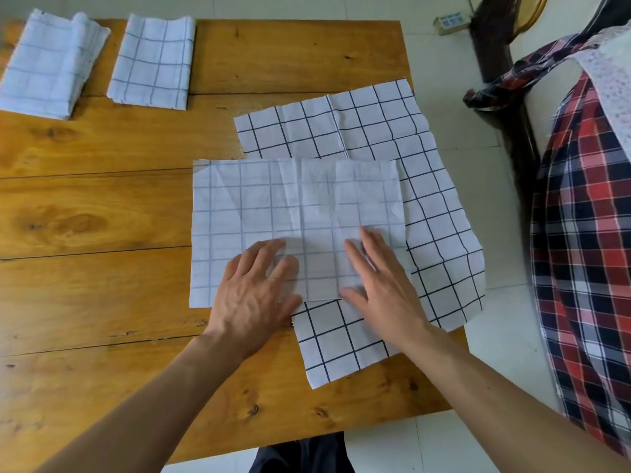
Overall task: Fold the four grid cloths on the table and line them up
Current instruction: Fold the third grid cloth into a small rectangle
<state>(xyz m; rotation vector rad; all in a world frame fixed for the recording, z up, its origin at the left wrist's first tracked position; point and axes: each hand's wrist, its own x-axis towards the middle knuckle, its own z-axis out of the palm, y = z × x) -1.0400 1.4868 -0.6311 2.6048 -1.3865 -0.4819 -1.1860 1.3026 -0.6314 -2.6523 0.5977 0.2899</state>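
A white grid cloth with faint lines point(273, 203) lies once-folded in the middle of the wooden table point(102, 216). My left hand point(252, 298) and my right hand point(379, 281) press flat on its near part, fingers straight. Under it spreads an unfolded grid cloth with bold dark lines point(433, 213), reaching over the table's right edge. Two folded grid cloths sit at the far left: one point(47, 66) at the corner, the other point(153, 63) just right of it.
A bed or couch with a red plaid cloth point(587, 233) stands close on the right. A small box point(450, 23) lies on the tiled floor beyond the table. Bare wood shows on the table's left half.
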